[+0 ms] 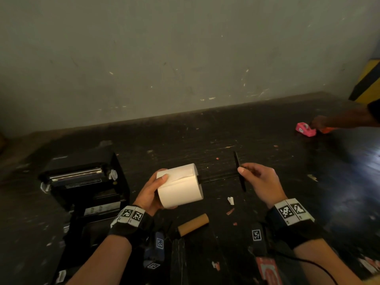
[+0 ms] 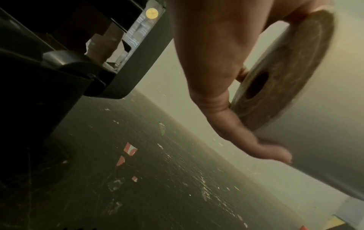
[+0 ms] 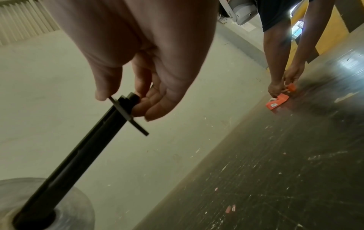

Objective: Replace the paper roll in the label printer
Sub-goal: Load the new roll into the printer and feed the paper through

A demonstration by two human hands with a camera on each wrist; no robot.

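Note:
My left hand (image 1: pixel 153 189) grips a full white paper roll (image 1: pixel 178 187) above the dark table, thumb on top; the left wrist view shows the roll's end face and core hole (image 2: pixel 258 84). My right hand (image 1: pixel 255 177) pinches the flanged end of a black spindle (image 1: pixel 222 176), whose shaft tip sits inside the roll's core (image 3: pixel 35 217). In the right wrist view the fingers (image 3: pixel 149 105) hold the spindle (image 3: pixel 84 149) just behind its flat flange. The black label printer (image 1: pixel 86 182) stands open at the left. An empty brown cardboard core (image 1: pixel 193 224) lies on the table below the roll.
Another person's hands (image 3: pixel 283 84) work on a pink-orange tape dispenser (image 1: pixel 305 129) at the far right of the table (image 1: pixel 267 145). Small paper scraps (image 1: pixel 230 200) litter the surface. A pale wall runs behind; a yellow-black post (image 1: pixel 368 81) stands at right.

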